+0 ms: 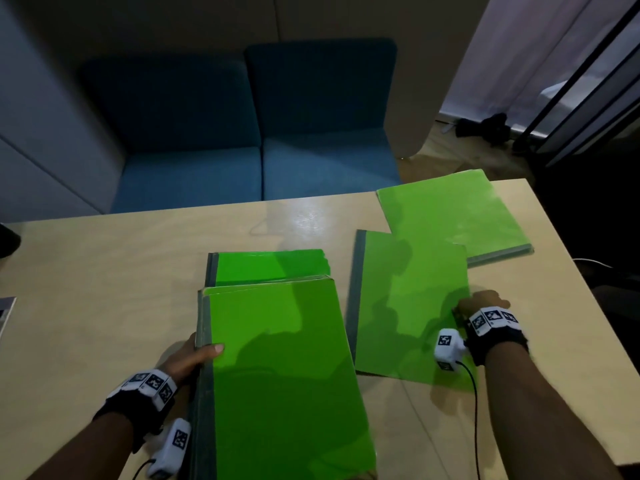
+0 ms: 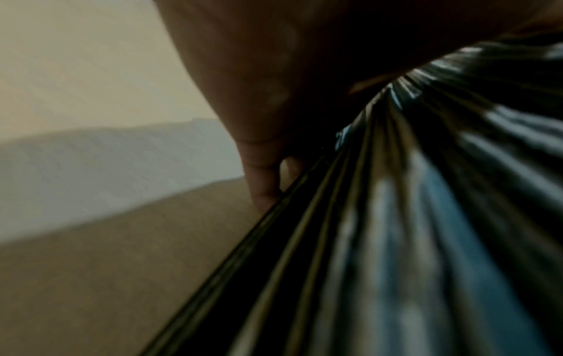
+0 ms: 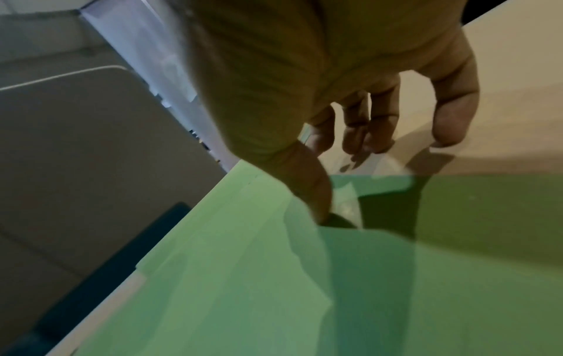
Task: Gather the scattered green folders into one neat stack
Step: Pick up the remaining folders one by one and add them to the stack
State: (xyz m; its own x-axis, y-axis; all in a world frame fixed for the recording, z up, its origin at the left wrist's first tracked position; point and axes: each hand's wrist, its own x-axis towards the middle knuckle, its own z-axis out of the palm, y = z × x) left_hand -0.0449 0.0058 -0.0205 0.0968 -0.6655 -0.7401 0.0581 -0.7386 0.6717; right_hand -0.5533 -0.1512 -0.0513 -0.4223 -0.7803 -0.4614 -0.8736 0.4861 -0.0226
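Note:
Several green folders with grey spines lie on the tan table [image 1: 121, 271]. My left hand [image 1: 194, 358] grips the spine edge of a stack of folders [image 1: 284, 375], thumb on top; the left wrist view shows its fingers [image 2: 265, 187] against the stack's layered edges [image 2: 365, 240]. Partly under that stack's far end lies another folder [image 1: 273, 268]. A third folder [image 1: 408, 306] lies to the right, overlapping a fourth [image 1: 450, 216] at the far right corner. My right hand [image 1: 481, 303] is at the third folder's right edge. Its thumb rests on the green cover [image 3: 304, 289]; its fingers [image 3: 377, 130] hang loosely over bare table.
A blue sofa [image 1: 242, 150] stands just beyond the table's far edge. The table's right edge runs close to the fourth folder, with a white cable [image 1: 588, 261] past it. A dark object [image 1: 7, 240] and a flat item [image 1: 5, 313] sit at the left border.

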